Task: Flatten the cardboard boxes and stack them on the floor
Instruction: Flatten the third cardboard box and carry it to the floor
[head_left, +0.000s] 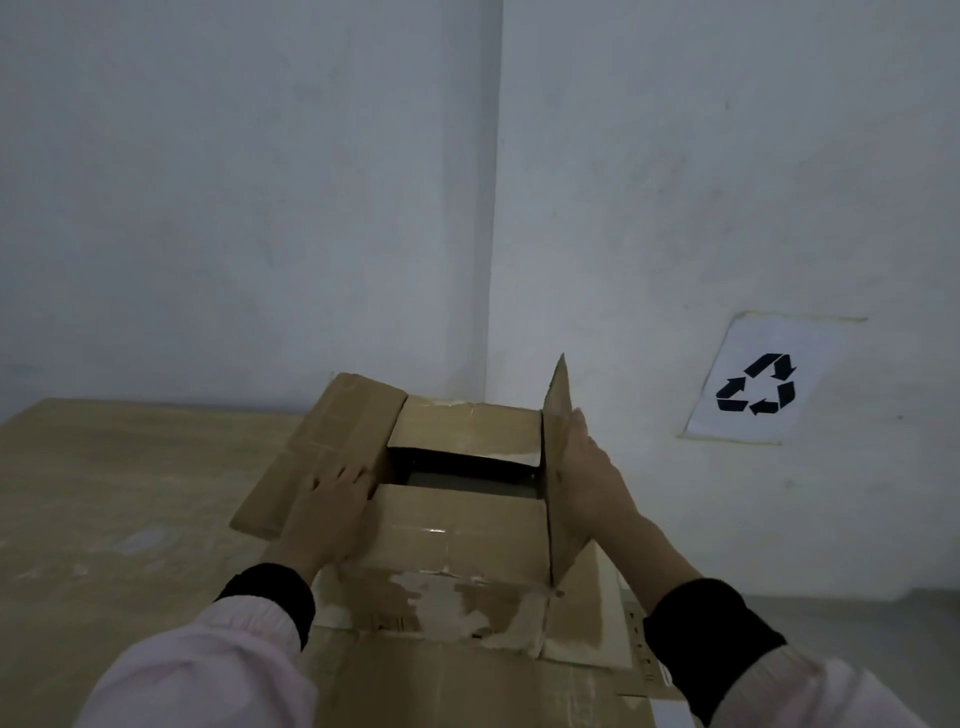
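- Seen from a head-worn camera, looking down at two bare hands working on an open cardboard box (457, 525) in the corner of a dim, pale grey room.
- Box resting on a light wooden table (104, 493), close to the room corner, with more flat cardboard (441, 686) lying under and in front of it, nearest the camera.
- Four top flaps spread apart, a dark opening showing in the middle.
- Left flap (322, 447) folded outward and down, lying nearly flat over the tabletop.
- Left hand (327, 499) palm down on that left flap, fingers extended and slightly spread, pressing rather than gripping; nothing enclosed in it.
- Right flap (558, 467) standing almost upright, its top corner pointing up toward the wall.
- Right hand (587, 467) laid flat against the outer face of the right flap, fingers straight and together; thumb hidden behind the cardboard, so no telling whether the edge is pinched.
- Far flap (467, 428) tilted inward over the opening; near flap (462, 525) sloping toward the camera, with torn tape patches below it.
- Both wrists in black cuffs beneath pale pink sleeves.
- On the right wall, a white paper sheet with a black recycling symbol (756, 384), taped low, well apart from the box.
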